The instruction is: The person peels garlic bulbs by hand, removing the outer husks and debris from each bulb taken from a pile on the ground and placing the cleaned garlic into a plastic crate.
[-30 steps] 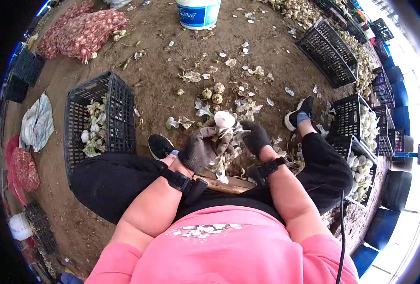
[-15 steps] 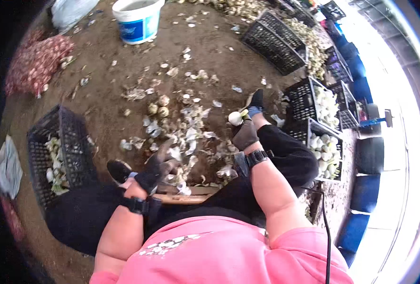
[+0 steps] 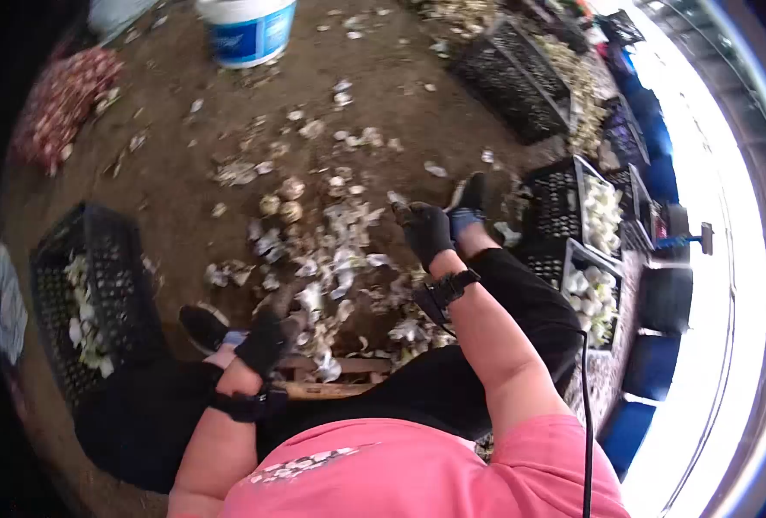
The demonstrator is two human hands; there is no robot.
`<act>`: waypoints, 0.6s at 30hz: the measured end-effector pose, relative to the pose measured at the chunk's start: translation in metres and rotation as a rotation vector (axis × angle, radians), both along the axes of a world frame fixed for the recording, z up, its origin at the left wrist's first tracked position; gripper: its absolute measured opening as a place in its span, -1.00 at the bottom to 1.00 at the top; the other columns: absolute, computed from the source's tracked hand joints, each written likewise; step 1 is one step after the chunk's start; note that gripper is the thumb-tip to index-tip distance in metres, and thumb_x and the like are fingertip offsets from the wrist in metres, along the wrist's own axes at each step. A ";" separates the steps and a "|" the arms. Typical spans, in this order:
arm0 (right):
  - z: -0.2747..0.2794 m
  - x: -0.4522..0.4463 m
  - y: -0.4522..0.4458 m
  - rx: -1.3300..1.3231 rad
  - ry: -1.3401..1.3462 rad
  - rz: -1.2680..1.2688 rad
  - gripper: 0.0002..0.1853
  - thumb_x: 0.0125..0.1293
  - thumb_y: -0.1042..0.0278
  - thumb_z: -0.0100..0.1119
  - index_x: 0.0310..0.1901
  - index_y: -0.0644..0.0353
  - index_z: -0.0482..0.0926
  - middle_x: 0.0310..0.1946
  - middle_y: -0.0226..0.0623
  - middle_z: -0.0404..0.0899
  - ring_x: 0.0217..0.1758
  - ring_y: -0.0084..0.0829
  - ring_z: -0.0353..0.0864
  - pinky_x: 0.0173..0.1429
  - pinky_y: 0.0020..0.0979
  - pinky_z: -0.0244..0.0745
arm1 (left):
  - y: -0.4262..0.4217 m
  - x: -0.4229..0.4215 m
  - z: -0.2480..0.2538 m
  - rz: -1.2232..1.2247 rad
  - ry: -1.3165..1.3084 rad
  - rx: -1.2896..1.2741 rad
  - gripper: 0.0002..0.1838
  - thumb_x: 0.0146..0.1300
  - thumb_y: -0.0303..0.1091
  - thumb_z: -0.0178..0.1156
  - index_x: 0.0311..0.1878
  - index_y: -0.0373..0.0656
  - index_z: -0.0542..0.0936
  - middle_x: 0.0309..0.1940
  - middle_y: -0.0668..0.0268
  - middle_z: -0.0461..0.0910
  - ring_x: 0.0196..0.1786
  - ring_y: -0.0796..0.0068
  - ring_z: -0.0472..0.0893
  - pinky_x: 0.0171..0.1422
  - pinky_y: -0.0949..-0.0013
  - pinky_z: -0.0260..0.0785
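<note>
My right hand, in a dark glove, is out over the floor just left of my shoe, back upward and fingers bent. Whatever lies under its fingers is hidden. My left hand, also gloved, hovers low near my other shoe, its fingers smeared by motion. Between the hands lies a strip of pale papery peels. Several brownish-white bulbs rest together on the soil beyond the left hand.
A black crate with white bulbs leans at left. At right stand crates of peeled bulbs. Farther off are a white-blue bucket, a red net sack and a tilted black crate. A wooden edge is before me.
A white bulb with a greenish stem showed in my right hand before; now it is out of sight and that hand has turned back upward. The view has shifted slightly.
</note>
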State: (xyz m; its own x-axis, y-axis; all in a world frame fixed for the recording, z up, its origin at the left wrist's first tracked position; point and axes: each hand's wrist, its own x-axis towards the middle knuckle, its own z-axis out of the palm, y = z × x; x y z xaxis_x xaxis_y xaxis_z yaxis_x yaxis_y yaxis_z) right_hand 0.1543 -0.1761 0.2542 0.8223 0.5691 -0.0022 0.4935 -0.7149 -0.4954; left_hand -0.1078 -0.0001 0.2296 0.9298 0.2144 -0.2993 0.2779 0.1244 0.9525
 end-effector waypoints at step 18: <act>-0.107 -0.040 0.162 0.022 0.211 0.227 -0.76 0.09 0.19 0.24 -0.43 0.23 0.57 -0.46 -0.02 0.57 -0.31 0.00 0.56 -0.25 -0.23 0.45 | 0.004 -0.006 -0.028 0.418 0.037 -0.050 -0.56 0.08 -0.51 0.05 0.11 -0.17 0.40 -0.38 0.42 0.37 -0.29 0.60 0.41 -0.17 0.47 0.34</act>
